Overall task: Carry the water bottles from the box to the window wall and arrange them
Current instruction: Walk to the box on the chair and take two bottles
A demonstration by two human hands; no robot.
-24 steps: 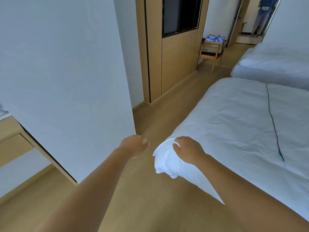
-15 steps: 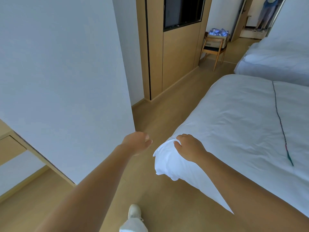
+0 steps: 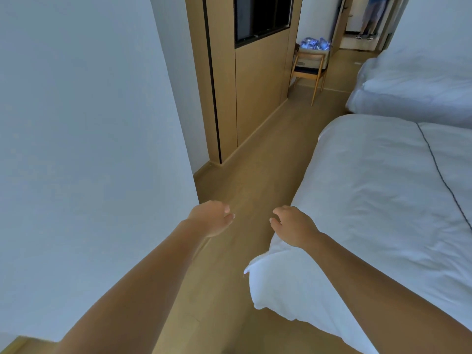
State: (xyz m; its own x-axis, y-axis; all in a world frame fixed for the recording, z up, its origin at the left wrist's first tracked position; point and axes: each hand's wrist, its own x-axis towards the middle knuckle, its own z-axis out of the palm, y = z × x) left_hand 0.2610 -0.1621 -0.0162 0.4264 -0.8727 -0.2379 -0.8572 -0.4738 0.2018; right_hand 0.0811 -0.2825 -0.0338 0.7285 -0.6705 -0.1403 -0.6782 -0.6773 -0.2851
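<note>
Blue-wrapped water bottles [image 3: 314, 44] sit far beyond both hands' loosely curled, empty fingers [image 3: 228, 215].

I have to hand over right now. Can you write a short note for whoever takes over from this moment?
Left hand: empty, fingers loosely curled.
Right hand: empty, over the near bed edge.
Water bottles: in the box on the wooden chair, far down the aisle.
Done: none in hand; window wall not in view.
Left: walk to the chair, pick up bottles, carry and arrange them.
</note>
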